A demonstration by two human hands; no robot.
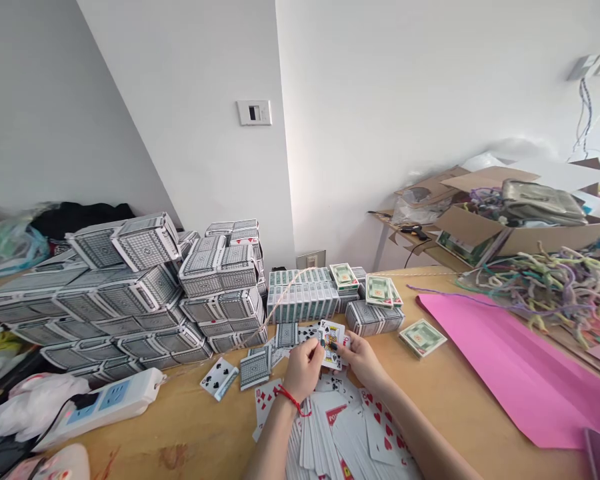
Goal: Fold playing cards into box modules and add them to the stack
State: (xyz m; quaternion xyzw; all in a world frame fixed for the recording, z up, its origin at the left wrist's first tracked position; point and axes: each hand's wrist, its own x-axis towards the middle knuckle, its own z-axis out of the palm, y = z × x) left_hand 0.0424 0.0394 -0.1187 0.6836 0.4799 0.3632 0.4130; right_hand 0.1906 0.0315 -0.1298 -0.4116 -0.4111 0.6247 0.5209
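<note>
My right hand [364, 361] grips a few playing cards [335, 333] from their right side, a king of spades at the front and a red-lettered card behind it. Closed at the left edge of the same cards is my left hand [304, 367], with a red string bracelet on its wrist; its fingertips are partly hidden. Under both forearms spreads a heap of loose cards [320, 433], many edge-on. A ten of diamonds [266, 398] and an eight of hearts [383, 423] show face up beside it. Left of my hands lie a spade card [219, 379] and a face-down stack [255, 369].
Large piles of wrapped grey-backed decks [125, 293] stand at the left. Behind my hands is a row of decks [303, 293], with boxed decks [380, 291] to its right. A power strip [105, 403], pink sheet [520, 373], tangled cords [555, 287] and open carton [545, 237] surround the work area.
</note>
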